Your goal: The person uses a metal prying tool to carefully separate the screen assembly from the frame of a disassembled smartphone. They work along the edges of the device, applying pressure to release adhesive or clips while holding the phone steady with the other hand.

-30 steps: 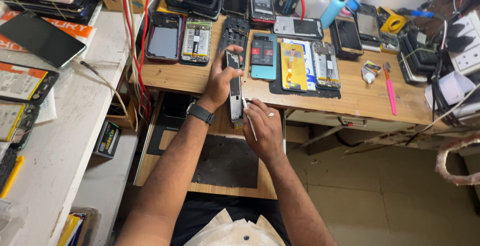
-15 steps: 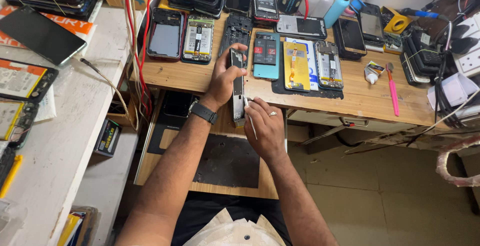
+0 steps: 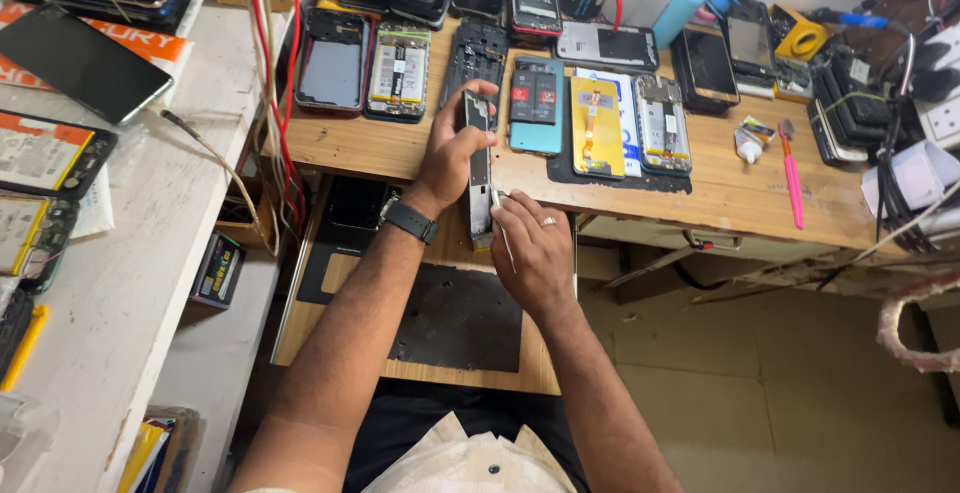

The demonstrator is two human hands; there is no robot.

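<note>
My left hand, with a black watch on the wrist, grips an opened phone body held on edge over the front edge of the wooden workbench. My right hand, a ring on one finger, pinches a thin metal tool whose tip touches the phone's lower side. Both hands meet just above a pulled-out wooden shelf with a dark mat.
Several dismantled phones and back covers lie in rows on the bench, among them a teal one and a yellow part. A pink tool lies to the right, tangled cables and sockets at far right. A white side counter holds more phones at left.
The hands and phone body stay in nearly the same place; the right hand's tool has shifted slightly along the phone's lower edge. The view has drifted a little.
</note>
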